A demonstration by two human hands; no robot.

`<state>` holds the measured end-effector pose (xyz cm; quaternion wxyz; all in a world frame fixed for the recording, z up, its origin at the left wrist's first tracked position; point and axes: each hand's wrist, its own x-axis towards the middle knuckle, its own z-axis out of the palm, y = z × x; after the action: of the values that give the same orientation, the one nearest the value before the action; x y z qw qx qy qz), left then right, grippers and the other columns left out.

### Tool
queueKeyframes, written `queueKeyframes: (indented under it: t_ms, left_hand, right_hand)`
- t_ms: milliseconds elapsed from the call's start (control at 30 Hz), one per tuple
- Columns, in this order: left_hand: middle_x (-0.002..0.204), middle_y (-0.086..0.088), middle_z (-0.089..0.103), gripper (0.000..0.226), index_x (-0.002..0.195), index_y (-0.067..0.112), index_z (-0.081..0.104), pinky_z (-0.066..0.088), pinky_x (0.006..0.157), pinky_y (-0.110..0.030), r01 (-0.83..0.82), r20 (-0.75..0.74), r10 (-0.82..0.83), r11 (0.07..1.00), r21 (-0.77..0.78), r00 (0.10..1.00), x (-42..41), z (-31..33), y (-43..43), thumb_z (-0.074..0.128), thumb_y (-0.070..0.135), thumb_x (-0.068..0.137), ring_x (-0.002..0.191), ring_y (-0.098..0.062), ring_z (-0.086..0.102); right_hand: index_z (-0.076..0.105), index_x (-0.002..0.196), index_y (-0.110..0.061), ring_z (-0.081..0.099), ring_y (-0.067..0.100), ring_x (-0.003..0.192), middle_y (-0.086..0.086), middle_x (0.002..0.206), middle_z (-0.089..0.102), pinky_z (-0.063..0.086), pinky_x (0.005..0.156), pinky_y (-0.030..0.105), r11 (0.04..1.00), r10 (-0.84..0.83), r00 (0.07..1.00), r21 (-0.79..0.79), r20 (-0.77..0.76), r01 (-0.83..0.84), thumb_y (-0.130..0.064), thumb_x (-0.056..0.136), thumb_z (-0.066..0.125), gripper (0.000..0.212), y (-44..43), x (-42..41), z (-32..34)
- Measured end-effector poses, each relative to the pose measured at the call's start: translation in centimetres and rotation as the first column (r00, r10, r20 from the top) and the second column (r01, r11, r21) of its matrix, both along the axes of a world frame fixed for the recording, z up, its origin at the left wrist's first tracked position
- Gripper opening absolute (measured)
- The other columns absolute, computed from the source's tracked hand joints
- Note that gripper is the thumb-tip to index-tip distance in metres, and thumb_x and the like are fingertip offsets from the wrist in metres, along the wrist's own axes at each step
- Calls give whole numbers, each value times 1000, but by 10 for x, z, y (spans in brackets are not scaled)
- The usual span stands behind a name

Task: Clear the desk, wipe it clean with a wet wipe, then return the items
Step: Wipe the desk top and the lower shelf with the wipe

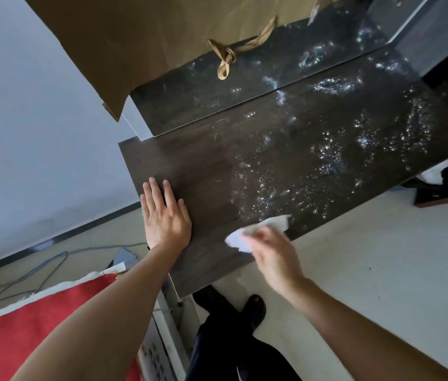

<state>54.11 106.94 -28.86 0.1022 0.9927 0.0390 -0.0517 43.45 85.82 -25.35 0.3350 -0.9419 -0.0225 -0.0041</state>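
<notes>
Mid-wipe: our right hand point(269, 253) grips wipe point(237, 238) at 6 o'clock on desk point(313, 127), left hand point(166, 214) flat-fingered; we judge dry 9 o'clock end next.

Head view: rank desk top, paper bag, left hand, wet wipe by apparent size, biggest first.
1. desk top
2. paper bag, cut off by the frame edge, so its full extent is unknown
3. left hand, flat on the desk
4. wet wipe, blurred and partly hidden by the right hand

Left hand point(166, 215) on desk point(286, 149), wet wipe point(238, 239) beside it, bag point(135, 37) behind
</notes>
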Motion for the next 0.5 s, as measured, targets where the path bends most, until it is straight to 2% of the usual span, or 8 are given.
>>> queueKeyframes:
  t_ms: [67, 133, 167, 267, 333, 367, 433, 500]
  left_hand:
    - [158, -18, 8, 55, 149, 6, 19, -1, 120, -42, 2, 18, -3, 1000, 6, 1000, -1, -1, 0, 25, 31, 100, 146, -32, 1]
    - [158, -19, 9, 55, 148, 6, 20, 1, 120, -42, 1, 24, -1, 1000, 6, 1000, 0, -2, 0, 24, 32, 100, 146, -33, 2]
    - [158, -19, 10, 55, 148, 6, 20, 2, 120, -43, 0, 25, 0, 1000, 4, 1000, 0, -2, 0, 25, 31, 99, 146, -33, 3]
    - [157, -19, 12, 54, 148, 6, 23, 5, 120, -44, 1, 31, -1, 1000, 1, 1000, -2, 0, 0, 26, 30, 99, 146, -34, 5]
    - [157, -20, 13, 54, 147, 5, 24, 6, 120, -45, 0, 32, 0, 1000, -2, 999, -1, 0, -1, 28, 30, 99, 146, -34, 6]
    - [157, -20, 13, 54, 147, 5, 24, 7, 120, -45, 2, 35, -2, 1000, 2, 999, -1, 0, -1, 28, 30, 99, 146, -34, 6]
    - [157, -20, 13, 54, 147, 6, 24, 6, 120, -45, 3, 40, -3, 1000, 5, 999, 0, -2, -1, 28, 30, 99, 146, -35, 6]
    - [157, -20, 14, 53, 147, 6, 25, 6, 120, -44, 0, 40, 0, 1000, -7, 999, -1, -1, -1, 29, 30, 99, 146, -35, 7]
  right_hand:
    - [68, 98, -23, 65, 19, 84, -6, 93, 63, 54, 69, 31, 951, -309, 951, -25, 9, 309, -9, 88, 58, 20, -27, 29, 3]
    - [66, 95, -13, 62, 30, 81, 7, 92, 61, 52, 62, 38, 893, -422, 905, -152, 41, 424, -10, 89, 59, 10, -27, 42, 0]
    - [65, 92, -11, 61, 32, 77, 10, 90, 59, 51, 58, 39, 913, -366, 930, -180, 29, 365, -10, 88, 60, 7, -12, 38, 0]
    - [65, 84, -13, 60, 30, 63, 8, 85, 58, 50, 42, 38, 988, 38, 997, -149, -62, -47, -8, 81, 66, 5, 33, 3, 0]
    - [67, 85, -13, 60, 29, 61, 7, 86, 60, 50, 42, 37, 982, 131, 989, -129, -72, -139, -8, 82, 67, 6, 21, 9, 0]
    - [68, 87, -13, 61, 30, 65, 9, 87, 60, 51, 47, 37, 985, 87, 994, -146, -67, -96, -8, 84, 65, 6, 10, 26, 1]
    - [69, 92, -10, 60, 33, 72, 14, 90, 59, 52, 59, 38, 973, -145, 989, -182, -19, 139, -8, 88, 61, 9, -11, 67, 2]
    - [68, 95, -9, 61, 36, 73, 16, 93, 57, 51, 61, 41, 911, -374, 927, -173, 32, 374, -12, 91, 59, 11, -17, 92, 0]
